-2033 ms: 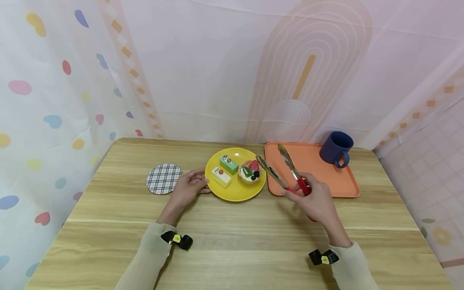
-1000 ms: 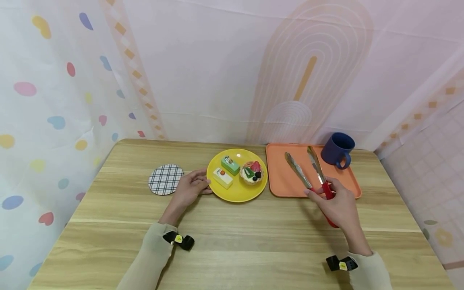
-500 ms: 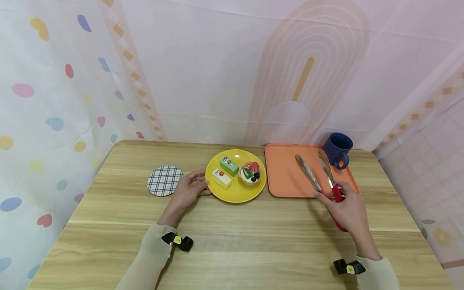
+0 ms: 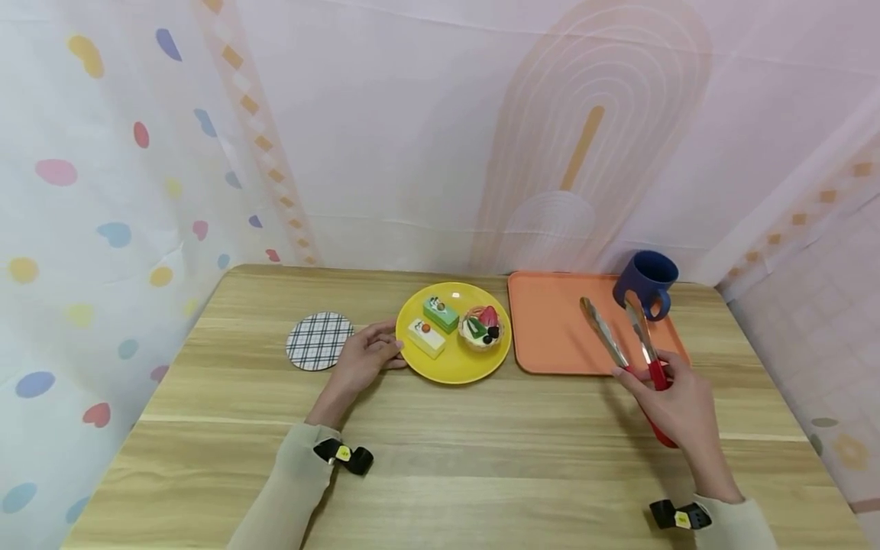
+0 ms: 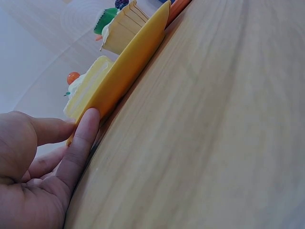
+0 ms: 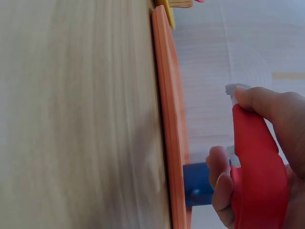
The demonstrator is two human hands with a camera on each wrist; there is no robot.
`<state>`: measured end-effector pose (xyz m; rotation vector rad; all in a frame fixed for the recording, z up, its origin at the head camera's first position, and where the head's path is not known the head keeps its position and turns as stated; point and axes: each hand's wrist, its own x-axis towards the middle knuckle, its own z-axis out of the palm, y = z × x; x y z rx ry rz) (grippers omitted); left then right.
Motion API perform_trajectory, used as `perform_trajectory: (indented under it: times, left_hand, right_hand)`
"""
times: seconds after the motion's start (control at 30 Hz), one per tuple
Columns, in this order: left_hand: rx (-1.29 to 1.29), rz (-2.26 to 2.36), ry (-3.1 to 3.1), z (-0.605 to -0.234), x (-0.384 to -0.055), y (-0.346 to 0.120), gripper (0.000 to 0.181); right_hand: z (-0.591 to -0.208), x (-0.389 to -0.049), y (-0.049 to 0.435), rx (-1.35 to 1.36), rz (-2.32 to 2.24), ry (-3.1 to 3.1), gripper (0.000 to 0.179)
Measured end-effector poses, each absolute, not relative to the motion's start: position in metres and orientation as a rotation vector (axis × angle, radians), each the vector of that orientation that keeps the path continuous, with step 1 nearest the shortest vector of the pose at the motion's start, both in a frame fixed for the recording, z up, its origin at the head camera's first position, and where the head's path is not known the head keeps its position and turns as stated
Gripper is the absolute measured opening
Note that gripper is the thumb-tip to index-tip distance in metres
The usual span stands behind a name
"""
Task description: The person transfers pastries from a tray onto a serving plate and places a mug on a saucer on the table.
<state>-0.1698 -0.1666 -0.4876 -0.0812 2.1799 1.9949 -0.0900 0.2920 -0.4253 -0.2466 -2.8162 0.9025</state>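
Note:
My left hand (image 4: 364, 357) pinches the left rim of a yellow plate (image 4: 450, 368), thumb on top and fingers beneath, as the left wrist view shows. On the plate are a pale yellow cake slice (image 4: 426, 338), a green cake slice (image 4: 441, 313) and a fruit tart (image 4: 480, 328) with strawberry and dark berries. My right hand (image 4: 677, 397) holds red-handled metal tongs (image 4: 653, 370) over the front right of an orange tray (image 4: 550, 328). The tongs' arms are spread with nothing between them, and one tip overlaps the blue mug (image 4: 646, 279) in the head view.
A round checked coaster (image 4: 319, 341) lies left of the plate, close to my left hand. The tray stands just right of the plate, with the mug at its back right corner. A patterned curtain (image 4: 399, 137) hangs behind the wooden table (image 4: 440, 473).
My right hand has carried the spread tongs rightward, from beside the tart across the tray to near the mug. My left hand and the plate have stayed in place.

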Motion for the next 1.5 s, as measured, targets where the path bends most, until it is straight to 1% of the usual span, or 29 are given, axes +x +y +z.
perform_trajectory:
  times: [0.2, 0.37, 0.73, 1.07, 1.27, 1.5]
  left_hand:
    - [-0.092, 1.985, 2.185, -0.488, -0.17, -0.165, 0.047]
    - [-0.093, 1.983, 2.191, -0.488, -0.171, -0.166, 0.047]
    - [-0.104, 1.987, 2.179, -0.488, -0.17, -0.166, 0.047]
    - [-0.11, 1.974, 2.19, -0.487, -0.17, -0.165, 0.047]
    - [-0.108, 1.998, 2.171, -0.486, -0.169, -0.164, 0.048]
    - [-0.105, 2.002, 2.177, -0.484, -0.169, -0.164, 0.048]
  right_hand:
    - [-0.429, -0.085, 0.296, -0.252, 0.889, -2.808, 0.078]
    - [-0.431, -0.082, 0.3, -0.28, 0.877, -2.824, 0.081]
    - [-0.435, -0.075, 0.312, -0.404, 0.842, -2.867, 0.08]
    - [-0.436, -0.071, 0.317, -0.534, 0.799, -2.959, 0.087]
    - [-0.439, -0.069, 0.319, -0.545, 0.776, -3.002, 0.086]
    - [-0.44, -0.068, 0.317, -0.533, 0.799, -3.03, 0.092]
